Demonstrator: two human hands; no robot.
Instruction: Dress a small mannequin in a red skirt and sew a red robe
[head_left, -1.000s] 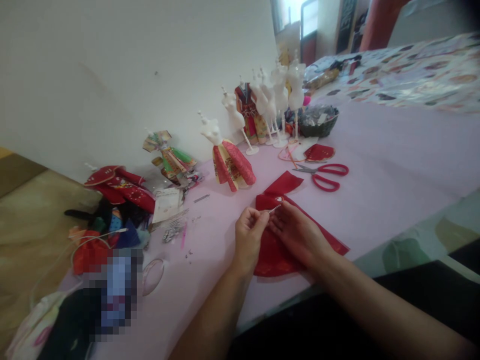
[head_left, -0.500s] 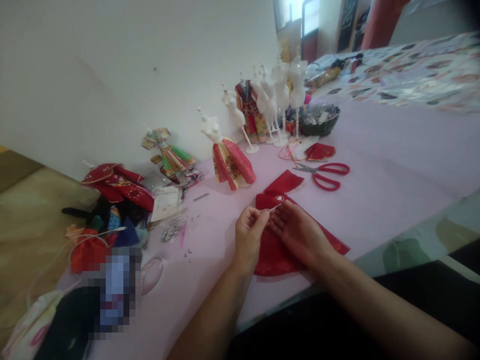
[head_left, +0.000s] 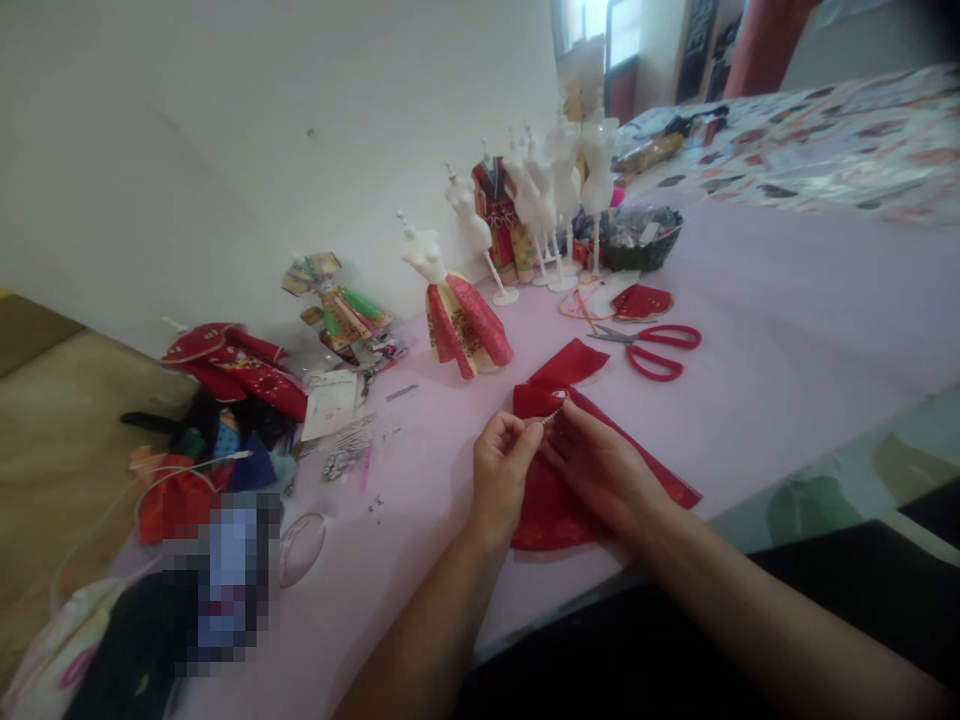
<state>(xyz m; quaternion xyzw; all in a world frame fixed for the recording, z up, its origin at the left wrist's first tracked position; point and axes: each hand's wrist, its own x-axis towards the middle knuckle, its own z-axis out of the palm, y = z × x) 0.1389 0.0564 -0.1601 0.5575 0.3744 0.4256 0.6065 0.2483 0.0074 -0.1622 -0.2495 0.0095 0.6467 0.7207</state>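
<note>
While the left hand (head_left: pixel 501 482) pinches a thin silver needle (head_left: pixel 553 413) firmly between thumb and fingers, the right hand (head_left: pixel 596 470) curls over a red cloth piece (head_left: pixel 551 510), its fingers close to the needle's far end; whether they are closed on the metal cannot be told. The red cloth piece lies spread on a table covered in lilac fabric (head_left: pixel 780 320), directly under both hands. Red-handled scissors (head_left: pixel 654 350) sit just beyond it. White dress forms (head_left: pixel 471 222) stand in a row along a white wall (head_left: pixel 225 150), and a woven basket (head_left: pixel 646 262) of scraps stands at the row's far end. Farther off, a patterned cloth (head_left: pixel 825 140) spreads out, and daylight enters through a window (head_left: pixel 589 25). A tan floor covering (head_left: pixel 60 430) shows at the left.
</note>
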